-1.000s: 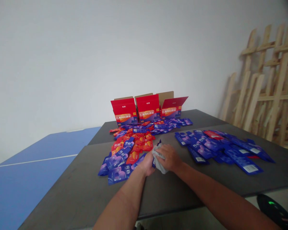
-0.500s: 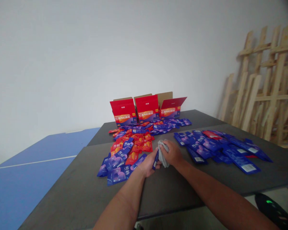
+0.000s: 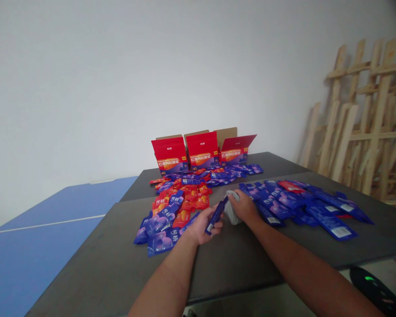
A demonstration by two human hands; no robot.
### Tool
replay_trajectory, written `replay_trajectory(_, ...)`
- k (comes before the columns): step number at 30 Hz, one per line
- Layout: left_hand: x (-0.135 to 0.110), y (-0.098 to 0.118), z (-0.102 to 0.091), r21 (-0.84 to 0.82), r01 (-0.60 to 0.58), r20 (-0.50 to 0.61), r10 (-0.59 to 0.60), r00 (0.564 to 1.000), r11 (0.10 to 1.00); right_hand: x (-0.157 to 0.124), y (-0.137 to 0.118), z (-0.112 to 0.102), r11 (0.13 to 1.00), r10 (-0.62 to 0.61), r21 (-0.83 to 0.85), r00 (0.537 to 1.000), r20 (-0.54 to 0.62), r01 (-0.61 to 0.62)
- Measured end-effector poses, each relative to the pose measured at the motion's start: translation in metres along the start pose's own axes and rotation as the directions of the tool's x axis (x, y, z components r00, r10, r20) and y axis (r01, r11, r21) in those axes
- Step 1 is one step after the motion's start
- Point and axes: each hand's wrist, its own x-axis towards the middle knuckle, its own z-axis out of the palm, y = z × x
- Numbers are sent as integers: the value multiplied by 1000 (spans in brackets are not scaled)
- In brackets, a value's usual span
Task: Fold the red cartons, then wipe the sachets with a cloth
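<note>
My left hand (image 3: 203,226) is closed round a dark blue sachet (image 3: 215,217), which is tilted with its upper end toward the right. My right hand (image 3: 244,206) grips a crumpled grey cloth (image 3: 231,212) close to that upper end; whether the cloth touches the sachet I cannot tell. Left of my hands lie red sachets (image 3: 184,216) and purple-blue sachets (image 3: 161,241), overlapping one another. To the right spreads another pile of blue sachets (image 3: 285,198), with a red sachet (image 3: 291,186) on top.
Three red boxes (image 3: 203,155) with raised flaps stand at the back of the dark table (image 3: 237,264), mixed sachets (image 3: 214,177) before them. A blue table (image 3: 46,246) adjoins on the left. Wooden frames (image 3: 378,132) lean at the right wall. A black device (image 3: 379,290) sits at lower right.
My right hand and the cloth have moved right, away from my left palm. More of the blue sachet in my left hand now shows.
</note>
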Motion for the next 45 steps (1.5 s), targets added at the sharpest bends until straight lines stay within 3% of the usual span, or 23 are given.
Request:
replay_trajectory(2, 0, 3, -2, -38, -100, -29, 99, 995, 994, 2, 2, -2, 999, 31, 7, 1000, -4, -31)
replay_trajectory(4, 3, 5, -3, -58, -228, -130, 220, 967, 972, 2, 2, -4, 1000, -4, 27, 999, -43, 5)
replay_trajectory(7, 10, 7, -7, -74, -394, -286, 359, 888, 916, -5, -3, -6, 976, -209, 55, 975, -71, 213)
replay_trajectory(9, 15, 7, -10, -62, -464, -337, 419, 843, 884, -11, -8, -7, 914, -399, 65, 916, -46, 402)
replay_trajectory(12, 18, 7, -13, -52, -525, -343, 478, 809, 850, -21, -16, -6, 778, -629, 41, 776, 49, 627)
replay_trajectory(14, 19, 5, -12, -42, -530, -309, 494, 813, 847, -24, -19, -5, 703, -705, 10, 695, 142, 711)
replay_trajectory(16, 18, 2, -8, -10, -516, -269, 495, 826, 856, -23, -20, -4, 666, -723, -21, 653, 227, 745)
replay_trajectory(18, 17, -2, -3, 41, -490, -233, 485, 843, 871, -21, -17, -4, 670, -701, -60, 658, 274, 740)
replay_trajectory(20, 16, -6, 1, 92, -452, -212, 461, 862, 887, -19, -14, -3, 699, -662, -101, 694, 283, 708)
replay_trajectory(26, 14, -10, 2, 163, -321, -156, 345, 925, 933, -11, 0, -1, 830, -513, -154, 842, 167, 536)
replay_trajectory(30, 11, -10, -1, 185, -229, -137, 256, 957, 956, -5, 6, 0, 880, -426, -189, 900, 98, 437)
replay_trajectory(34, 7, -8, -1, 140, -168, -98, 182, 978, 976, 3, 12, -4, 930, -318, -180, 947, 44, 320)
replay_trajectory(37, 6, -4, -2, 19, -150, -131, 151, 980, 989, 7, 13, -8, 960, -239, -156, 971, -15, 234)
replay_trajectory(40, 7, 1, -5, -127, -171, -196, 144, 970, 977, 3, 7, -10, 955, -276, -130, 959, -62, 266)
replay_trajectory(42, 7, 5, -7, -190, -198, -211, 157, 965, 962, -5, -3, -9, 915, -391, -119, 920, -36, 385)
replay_trajectory(45, 8, 6, -7, -208, -184, -165, 151, 975, 961, -22, -22, -5, 772, -622, -83, 776, 107, 630)
